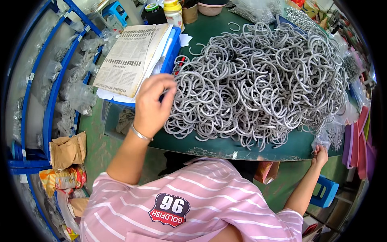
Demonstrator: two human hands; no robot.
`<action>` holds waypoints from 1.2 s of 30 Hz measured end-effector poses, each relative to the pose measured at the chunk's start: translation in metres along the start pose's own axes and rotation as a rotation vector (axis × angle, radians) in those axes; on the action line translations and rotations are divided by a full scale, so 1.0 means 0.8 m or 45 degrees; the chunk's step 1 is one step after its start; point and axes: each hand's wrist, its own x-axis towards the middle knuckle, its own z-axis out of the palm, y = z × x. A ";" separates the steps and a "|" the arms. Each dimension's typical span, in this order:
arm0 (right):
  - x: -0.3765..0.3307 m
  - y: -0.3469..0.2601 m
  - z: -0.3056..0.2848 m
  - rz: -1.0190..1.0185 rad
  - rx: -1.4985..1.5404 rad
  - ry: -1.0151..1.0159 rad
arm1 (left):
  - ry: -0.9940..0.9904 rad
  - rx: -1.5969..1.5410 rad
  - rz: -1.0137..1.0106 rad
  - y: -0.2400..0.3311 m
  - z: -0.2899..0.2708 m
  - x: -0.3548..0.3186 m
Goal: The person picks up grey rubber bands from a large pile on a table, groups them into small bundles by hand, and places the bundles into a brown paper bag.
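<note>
On the green desk point(209, 143) a big heap of grey rings point(262, 80) covers most of the top, far too many and too tangled for us to count. We take this heap as our landmark.

At the heap's left edge our left hand point(152, 103) is raised off the desk, wrist bent, back of the hand toward the camera, one metal bangle point(140, 133) on the wrist. The fingers curl in and the tips meet the outermost rings; the grip seems to pinch at them, but the fingertips are turned away, so we cannot tell whether it is clenched on a ring.

At the heap's lower right corner our right hand point(320, 155) reaches out along a straight arm past the desk's near edge. Its grip is clenched on the hem of one clear plastic bag point(332, 135) that hangs there.

Left of the heap lies one folded newspaper point(131, 56) on one blue tray point(171, 52). Behind the heap, at the desk's far side, we count one yellow-capped bottle point(174, 14) and one dark jar point(153, 14). Far left of the heap stands one blue rack point(50, 92) hung with small clear bags.
</note>
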 end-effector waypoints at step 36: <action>-0.477 -0.125 0.349 -1.620 -0.877 -1.285 | -0.198 -0.348 -0.347 -0.058 0.021 0.076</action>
